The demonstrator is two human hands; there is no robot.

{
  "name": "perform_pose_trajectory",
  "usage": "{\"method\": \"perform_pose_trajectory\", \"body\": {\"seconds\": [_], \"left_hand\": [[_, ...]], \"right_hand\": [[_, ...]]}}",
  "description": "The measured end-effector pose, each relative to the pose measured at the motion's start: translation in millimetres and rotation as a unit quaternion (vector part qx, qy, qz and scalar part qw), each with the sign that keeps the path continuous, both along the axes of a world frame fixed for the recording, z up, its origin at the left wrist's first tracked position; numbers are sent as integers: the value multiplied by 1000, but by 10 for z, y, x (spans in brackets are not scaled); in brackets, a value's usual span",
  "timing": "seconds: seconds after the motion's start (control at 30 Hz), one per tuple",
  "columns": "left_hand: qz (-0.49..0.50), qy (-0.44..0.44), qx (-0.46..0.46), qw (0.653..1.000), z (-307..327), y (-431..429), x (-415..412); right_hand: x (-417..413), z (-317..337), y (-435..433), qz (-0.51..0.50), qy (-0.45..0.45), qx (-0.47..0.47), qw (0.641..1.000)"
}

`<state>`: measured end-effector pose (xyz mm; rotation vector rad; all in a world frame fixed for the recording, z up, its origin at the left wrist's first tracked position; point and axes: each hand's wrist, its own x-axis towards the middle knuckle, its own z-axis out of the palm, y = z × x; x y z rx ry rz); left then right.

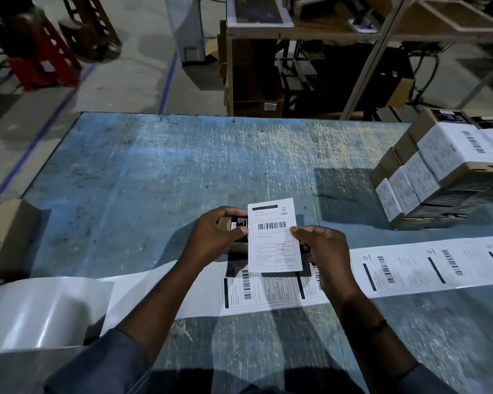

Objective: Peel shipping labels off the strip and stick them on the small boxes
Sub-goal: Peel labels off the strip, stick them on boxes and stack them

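The peeled label [274, 235] is the main thing here: a thin white sheet w/ a barcode, held up just above the small box [234, 226] and covering most of it. It looks very light and floppy, and prob. sticky on the back, so it can curl, fold on itself or grab the wrong spot. Best to hold it by the edges only, as now, and keep it flat and straight before it goes down. The right hand [320, 248] pinches the label's right edge betw. thumb and fingers. The left hand [214, 233] is closed round the small box, thumb on the label's left edge. The box looks like stiff card, light, easy to hold in one hand. Just below the label, nearer the person, the strip [410, 265] lies flat across the blue table [154, 166], w/ more labels still on it to the right of the label. To the left of the label the strip is bare shiny backing [40, 308]. Far right of the label sits a stack of labelled boxes [439, 172]. Far left of it is a bigger brown carton [3, 237].
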<state>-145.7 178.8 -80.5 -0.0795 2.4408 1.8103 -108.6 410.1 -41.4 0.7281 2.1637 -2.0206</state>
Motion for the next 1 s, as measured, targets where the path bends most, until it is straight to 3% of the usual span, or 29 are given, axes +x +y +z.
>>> {"method": "perform_pose_trajectory", "body": {"seconds": [0.33,1.0], "left_hand": [[16,-46,30,998,-23,-87,-39],[33,-39,5,999,17,38,-19]], "right_hand": [[-33,-22,191,-22,-15,-65,998],[-37,-45,-8,1,2,28,1000]]}}
